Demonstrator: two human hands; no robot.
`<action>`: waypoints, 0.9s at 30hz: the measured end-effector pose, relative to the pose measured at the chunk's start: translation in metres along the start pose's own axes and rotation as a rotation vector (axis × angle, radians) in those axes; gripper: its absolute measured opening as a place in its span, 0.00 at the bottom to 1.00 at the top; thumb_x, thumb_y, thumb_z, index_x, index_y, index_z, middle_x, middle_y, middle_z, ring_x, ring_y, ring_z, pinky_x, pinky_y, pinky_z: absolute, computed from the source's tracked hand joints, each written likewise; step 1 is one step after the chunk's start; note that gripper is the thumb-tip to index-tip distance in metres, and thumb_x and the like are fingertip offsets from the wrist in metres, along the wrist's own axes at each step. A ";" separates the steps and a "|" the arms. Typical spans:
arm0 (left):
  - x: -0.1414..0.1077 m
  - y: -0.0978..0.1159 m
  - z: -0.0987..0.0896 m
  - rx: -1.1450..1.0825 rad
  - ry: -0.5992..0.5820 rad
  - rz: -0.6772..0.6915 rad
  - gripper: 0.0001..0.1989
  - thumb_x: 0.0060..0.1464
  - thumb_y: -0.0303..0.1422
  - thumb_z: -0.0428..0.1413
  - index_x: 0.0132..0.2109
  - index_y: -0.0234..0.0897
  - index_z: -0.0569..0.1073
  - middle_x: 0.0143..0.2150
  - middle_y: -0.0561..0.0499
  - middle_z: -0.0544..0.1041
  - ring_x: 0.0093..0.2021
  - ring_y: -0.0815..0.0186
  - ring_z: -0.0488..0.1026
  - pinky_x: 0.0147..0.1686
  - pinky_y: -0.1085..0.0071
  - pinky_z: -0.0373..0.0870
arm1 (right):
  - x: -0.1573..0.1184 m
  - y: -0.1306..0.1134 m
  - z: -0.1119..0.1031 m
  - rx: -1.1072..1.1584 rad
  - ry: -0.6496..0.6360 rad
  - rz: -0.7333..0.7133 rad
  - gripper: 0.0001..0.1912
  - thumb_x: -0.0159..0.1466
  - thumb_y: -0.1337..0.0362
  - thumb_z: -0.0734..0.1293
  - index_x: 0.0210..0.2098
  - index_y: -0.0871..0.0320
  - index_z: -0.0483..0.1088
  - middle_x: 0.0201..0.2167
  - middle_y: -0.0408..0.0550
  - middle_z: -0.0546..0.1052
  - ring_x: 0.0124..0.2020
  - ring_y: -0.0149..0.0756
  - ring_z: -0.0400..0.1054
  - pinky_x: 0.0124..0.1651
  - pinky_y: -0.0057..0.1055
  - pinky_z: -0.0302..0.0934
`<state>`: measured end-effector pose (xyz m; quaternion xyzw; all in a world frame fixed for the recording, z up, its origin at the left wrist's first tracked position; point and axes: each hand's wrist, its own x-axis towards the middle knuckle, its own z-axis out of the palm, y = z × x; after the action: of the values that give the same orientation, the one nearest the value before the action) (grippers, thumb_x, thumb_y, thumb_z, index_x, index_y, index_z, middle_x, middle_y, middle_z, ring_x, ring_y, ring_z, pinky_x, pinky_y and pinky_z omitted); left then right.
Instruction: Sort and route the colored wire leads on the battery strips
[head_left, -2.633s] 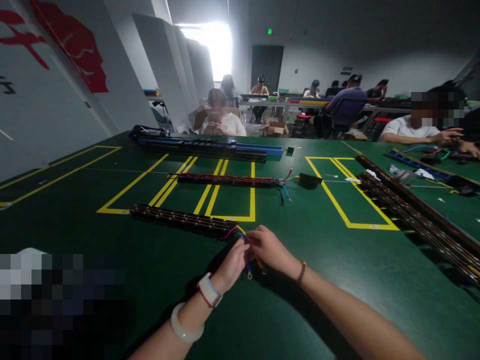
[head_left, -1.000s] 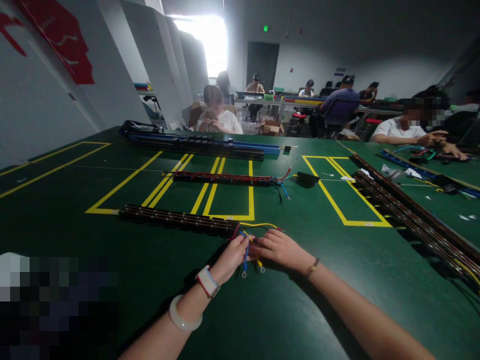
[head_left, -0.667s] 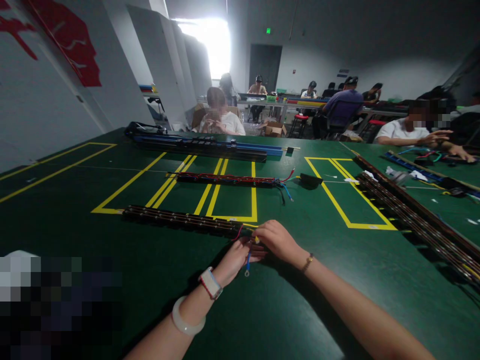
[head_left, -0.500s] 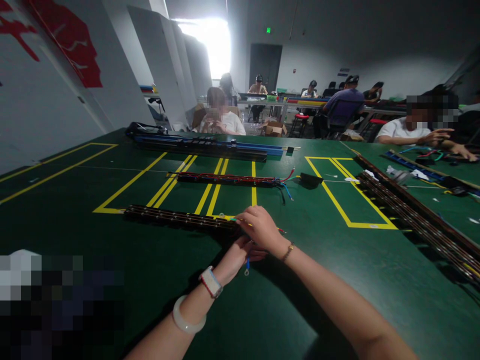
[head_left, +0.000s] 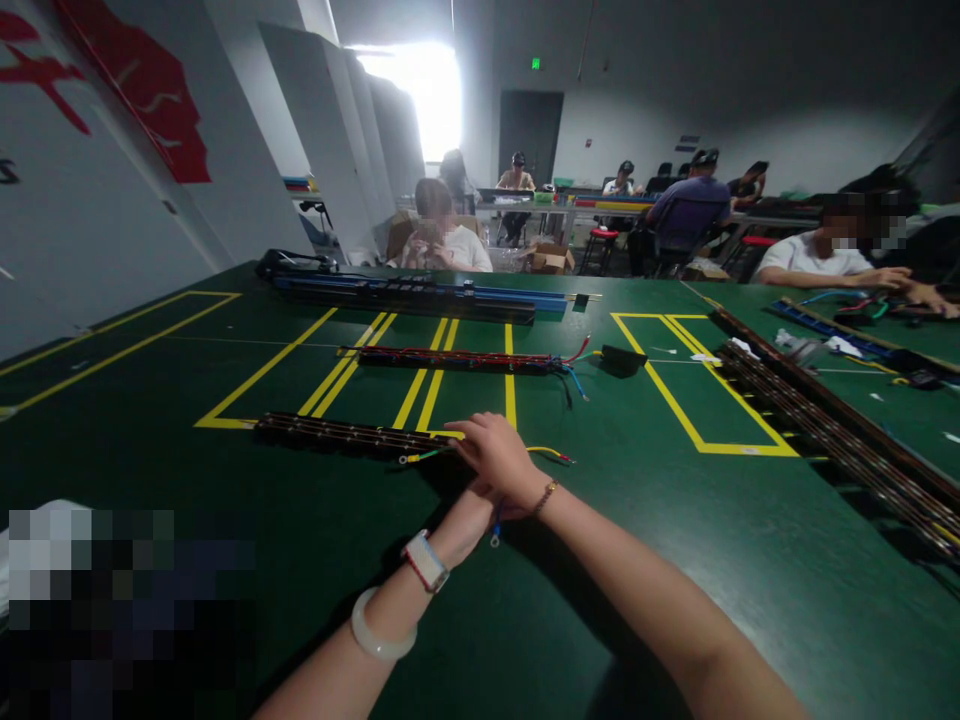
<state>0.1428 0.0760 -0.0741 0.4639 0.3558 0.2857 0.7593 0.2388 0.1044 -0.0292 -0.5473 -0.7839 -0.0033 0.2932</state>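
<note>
A dark wire bundle (head_left: 337, 432) lies across the green table, its right end under my hands. My right hand (head_left: 495, 452) is curled over that end, fingers bent down onto the wires. Beneath it, my left hand (head_left: 480, 505) reaches in from below, its fingers mostly hidden. A green-yellow wire with a ring terminal (head_left: 411, 459) points left from under my right hand. On the other side a yellow wire (head_left: 551, 453) with a red tip sticks out to the right. A blue wire with a ring terminal (head_left: 495, 535) hangs below my hands.
Behind lies a red and black wire bundle (head_left: 457, 360) with loose ends, and farther back black and blue strips (head_left: 420, 295). Long brown bundles (head_left: 832, 430) run along the right. Yellow tape marks the green table (head_left: 637, 580). A person in white (head_left: 817, 258) works at the right.
My right hand has shifted slightly left. The green-yellow wire's ring terminal now points left over the bundle, and more of the yellow wire shows at the right.
</note>
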 end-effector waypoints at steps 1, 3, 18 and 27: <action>-0.001 0.000 0.000 -0.038 -0.029 -0.021 0.10 0.58 0.29 0.50 0.47 0.32 0.67 0.37 0.45 0.74 0.38 0.62 0.75 0.37 0.67 0.73 | -0.006 0.007 -0.006 0.046 0.042 0.040 0.13 0.67 0.58 0.60 0.48 0.54 0.70 0.34 0.46 0.72 0.37 0.32 0.62 0.39 0.28 0.51; -0.002 0.001 -0.001 -0.094 -0.066 -0.060 0.11 0.59 0.29 0.51 0.48 0.31 0.65 0.38 0.44 0.74 0.36 0.64 0.76 0.38 0.67 0.73 | -0.022 0.023 -0.017 0.087 0.128 0.118 0.12 0.67 0.59 0.60 0.44 0.56 0.72 0.32 0.46 0.71 0.36 0.31 0.62 0.40 0.28 0.52; -0.002 0.033 -0.024 1.046 -0.070 0.040 0.13 0.61 0.38 0.45 0.34 0.34 0.68 0.23 0.53 0.67 0.19 0.71 0.64 0.20 0.76 0.56 | -0.087 0.068 -0.011 -0.190 0.150 0.151 0.12 0.65 0.60 0.64 0.29 0.60 0.69 0.29 0.46 0.69 0.36 0.33 0.59 0.42 0.31 0.48; -0.012 0.041 -0.022 1.623 -0.064 0.161 0.14 0.63 0.34 0.41 0.40 0.34 0.69 0.33 0.42 0.75 0.33 0.57 0.73 0.30 0.69 0.59 | -0.087 0.073 -0.006 -0.149 0.103 0.180 0.11 0.65 0.60 0.64 0.29 0.60 0.70 0.29 0.47 0.69 0.36 0.34 0.59 0.42 0.32 0.50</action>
<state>0.1140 0.0943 -0.0403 0.9016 0.3955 -0.0206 0.1738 0.3244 0.0573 -0.0877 -0.6349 -0.7130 -0.0636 0.2907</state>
